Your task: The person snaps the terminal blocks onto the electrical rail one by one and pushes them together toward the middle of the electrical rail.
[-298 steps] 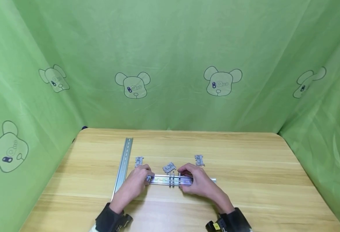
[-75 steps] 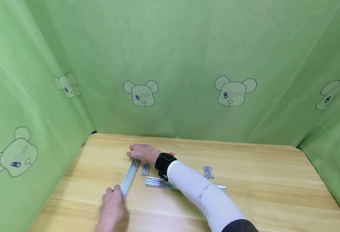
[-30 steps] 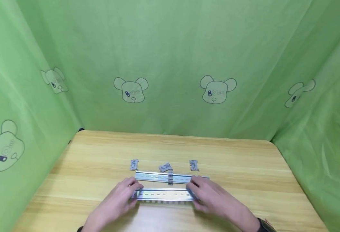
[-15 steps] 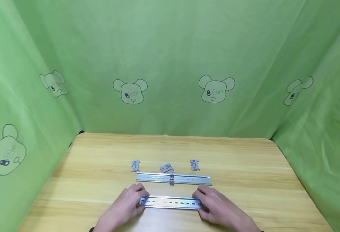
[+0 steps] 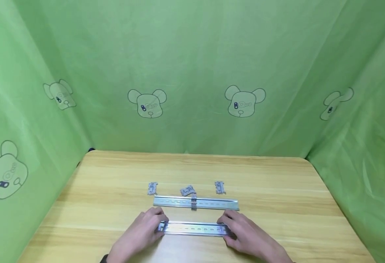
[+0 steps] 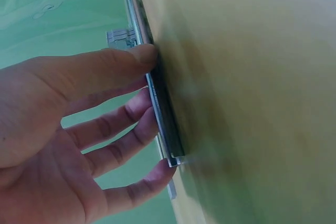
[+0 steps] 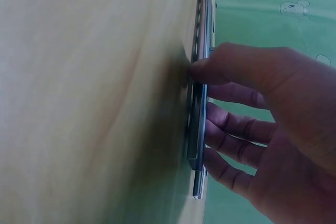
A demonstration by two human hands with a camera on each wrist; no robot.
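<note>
A slotted metal DIN rail (image 5: 192, 229) lies crosswise near the front of the table. My left hand (image 5: 143, 230) grips its left end, thumb on the near edge and fingers along the far edge. At the other end my right hand (image 5: 245, 232) holds it the same way; the right wrist view shows the rail (image 7: 197, 124) between thumb and fingers. Behind it, roughly parallel, lies a second DIN rail (image 5: 172, 201) carrying several thin grey terminal blocks (image 5: 193, 201) side by side near its middle.
Three loose grey terminal blocks lie flat beyond the rails: a left one (image 5: 152, 188), a tilted middle one (image 5: 187, 190) near the clipped group, and a right one (image 5: 220, 187). Green cloth (image 5: 192, 73) with bear-head prints surrounds the wooden table (image 5: 277, 182).
The front rail, earlier lying lengthwise at the left, was turned crosswise and drawn toward me by both hands. The blocks on the back rail now stand close together. Little differs over the last half second.
</note>
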